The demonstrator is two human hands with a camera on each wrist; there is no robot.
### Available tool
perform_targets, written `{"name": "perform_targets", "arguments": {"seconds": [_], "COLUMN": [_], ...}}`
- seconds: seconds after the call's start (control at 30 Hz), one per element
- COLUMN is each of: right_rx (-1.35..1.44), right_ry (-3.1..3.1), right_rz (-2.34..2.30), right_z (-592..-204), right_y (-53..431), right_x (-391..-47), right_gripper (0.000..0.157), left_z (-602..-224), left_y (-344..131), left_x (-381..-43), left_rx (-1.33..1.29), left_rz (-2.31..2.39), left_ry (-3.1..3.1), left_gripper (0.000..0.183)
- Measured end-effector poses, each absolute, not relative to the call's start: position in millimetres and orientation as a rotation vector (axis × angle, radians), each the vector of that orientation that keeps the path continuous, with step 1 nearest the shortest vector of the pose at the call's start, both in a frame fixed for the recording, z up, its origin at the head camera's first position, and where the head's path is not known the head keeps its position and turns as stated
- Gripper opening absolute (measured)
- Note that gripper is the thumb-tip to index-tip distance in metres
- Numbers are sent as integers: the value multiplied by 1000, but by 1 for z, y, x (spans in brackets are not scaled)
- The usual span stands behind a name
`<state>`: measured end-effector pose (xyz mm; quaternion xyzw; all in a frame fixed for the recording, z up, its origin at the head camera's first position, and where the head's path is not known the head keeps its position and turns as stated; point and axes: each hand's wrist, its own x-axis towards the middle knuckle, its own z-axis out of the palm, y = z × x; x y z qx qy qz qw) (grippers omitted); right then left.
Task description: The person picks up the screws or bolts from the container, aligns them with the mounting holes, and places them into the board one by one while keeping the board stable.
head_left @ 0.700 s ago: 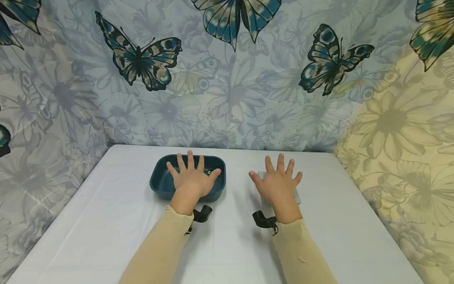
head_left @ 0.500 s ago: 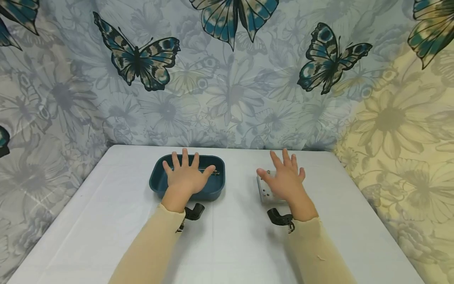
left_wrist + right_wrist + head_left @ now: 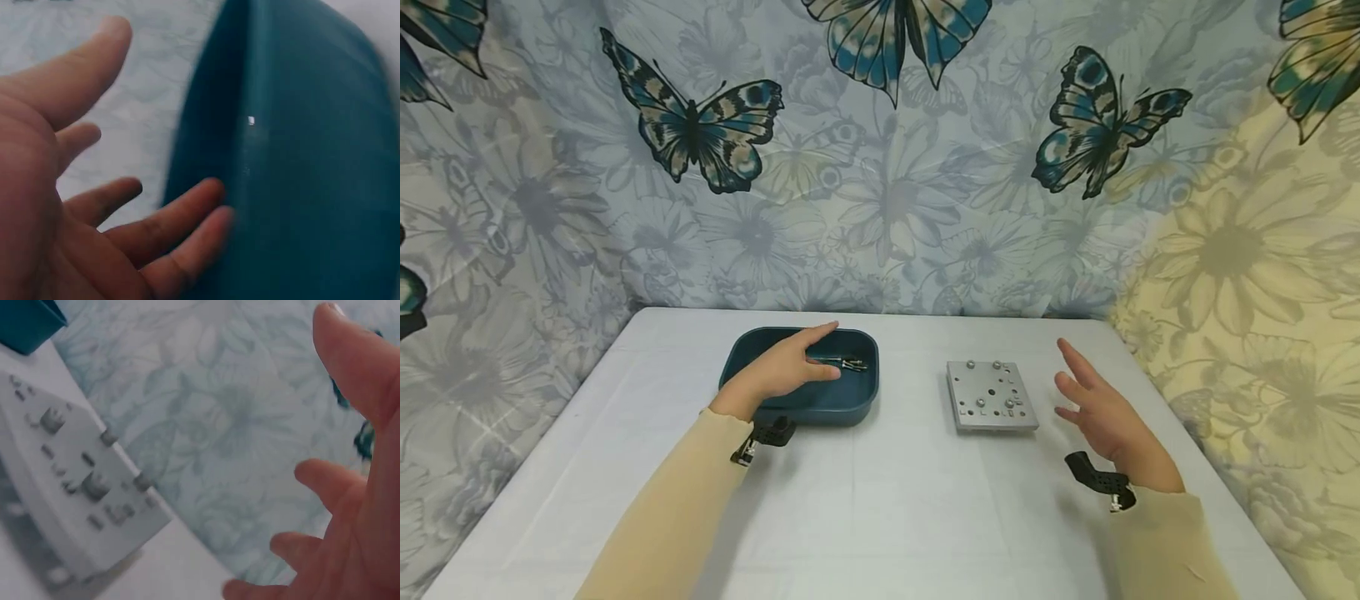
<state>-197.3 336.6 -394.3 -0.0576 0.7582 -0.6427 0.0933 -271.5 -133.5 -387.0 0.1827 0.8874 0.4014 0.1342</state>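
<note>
Nearest, the white surface (image 3: pixel 880 517) runs free between the two sleeves, leaving both forearms ample room to draw back or swing inward. Each wrist carries a black camera mount (image 3: pixel 1093 477); its underside deserves care, since it could snag on a rim if the wrist drops too low.

The right grip (image 3: pixel 1108 421), a bare hand, is wide, with spread fingers and nothing held, just right of the metal block (image 3: pixel 992 398) and apart from it. To steady the block, fingers are best laid along its straight outer sides, away from the stubby studs (image 3: pixel 981 403) standing on top.

The left grip (image 3: pixel 778 371) is wide too and holds nothing, reaching over the near left rim of the blue tray (image 3: pixel 820 417); whether a fingertip touches the rim I cannot tell. Slim metal pieces (image 3: pixel 853 365) lie in the tray's right part, beyond the thumb; a shallow pinch from above would likely suit them, clearing the wall before moving sideways. Between tray and block is a broad gap for that carry.

Farthest, the surface ends close behind the tray, before the patterned cloth (image 3: pixel 895 275), so forward reach there is best kept short.
</note>
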Motion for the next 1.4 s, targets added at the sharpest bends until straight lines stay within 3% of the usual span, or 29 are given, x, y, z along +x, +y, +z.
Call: {"name": "perform_targets", "arguments": {"seconds": [0.27, 0.7, 1.4], "right_rx": [-203, -148, -87], "right_ry": [1958, 2296, 2474], "right_rz": [-2047, -1829, -1701], "right_z": [-435, -468, -468], "right_y": [349, 331, 332], "right_x": [-193, -200, -204], "right_gripper": [72, 89, 86], "left_z": [-412, -439, -441], "left_y": [-126, -121, -111], "left_x": [-288, -308, -317], "left_rx": [406, 432, 592], "left_rz": [1235, 1118, 864], "left_ry": [2472, 2577, 2694], "left_gripper": [63, 36, 31]}}
